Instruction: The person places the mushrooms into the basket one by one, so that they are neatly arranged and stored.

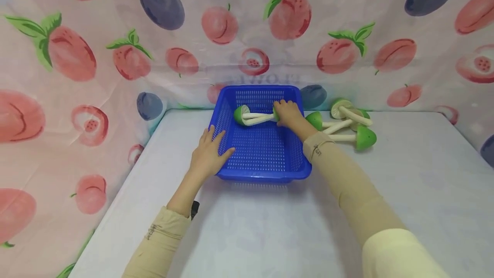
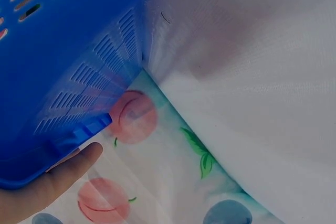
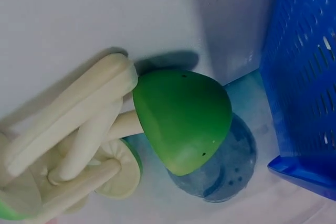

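A blue plastic basket (image 1: 264, 175) with slotted walls stands on the table. My left hand (image 1: 206, 153) touches its left rim, fingers spread and mostly straight; a finger (image 2: 79, 166) shows beside the rim in the left wrist view. Inside the basket, toward the back right, my right hand (image 1: 288, 113) holds the green cap of a toy mushroom, which it mostly hides. Another toy mushroom (image 1: 240, 116) lies in the basket with its cap to the left, the pale stems side by side. The right wrist view does not show the right hand.
Several more green-capped toy mushrooms (image 1: 364, 137) lie piled to the right of the basket, one cap (image 3: 184, 121) near its wall. The table (image 1: 247, 226) has a white cover. A fruit-patterned cloth (image 1: 231, 63) hangs behind and at the left.
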`<state>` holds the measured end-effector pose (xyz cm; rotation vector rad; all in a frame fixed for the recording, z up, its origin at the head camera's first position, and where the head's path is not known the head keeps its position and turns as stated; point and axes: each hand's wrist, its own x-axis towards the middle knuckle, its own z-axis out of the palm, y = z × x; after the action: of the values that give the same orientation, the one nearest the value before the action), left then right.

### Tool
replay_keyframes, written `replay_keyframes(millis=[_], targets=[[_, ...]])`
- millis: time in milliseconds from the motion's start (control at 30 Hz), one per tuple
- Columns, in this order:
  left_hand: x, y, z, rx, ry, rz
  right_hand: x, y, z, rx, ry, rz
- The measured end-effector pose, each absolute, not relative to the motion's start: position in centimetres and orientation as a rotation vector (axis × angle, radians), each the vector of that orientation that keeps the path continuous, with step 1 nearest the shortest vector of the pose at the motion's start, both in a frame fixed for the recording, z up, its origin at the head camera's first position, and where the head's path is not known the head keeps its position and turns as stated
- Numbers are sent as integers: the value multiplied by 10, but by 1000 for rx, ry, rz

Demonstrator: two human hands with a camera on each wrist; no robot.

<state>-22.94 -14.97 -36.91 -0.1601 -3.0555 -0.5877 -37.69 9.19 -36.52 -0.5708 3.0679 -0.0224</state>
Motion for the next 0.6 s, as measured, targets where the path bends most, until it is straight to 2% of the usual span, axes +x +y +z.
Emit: replay_keyframes(millis=[300,600], targets=[[-229,-150,-368,-164,-3039,-573,-377,91,-365,-566,3103,-229],[-227,-151,-368,-193,-3036,-580,-378,86,-374,-612,2993,-23]])
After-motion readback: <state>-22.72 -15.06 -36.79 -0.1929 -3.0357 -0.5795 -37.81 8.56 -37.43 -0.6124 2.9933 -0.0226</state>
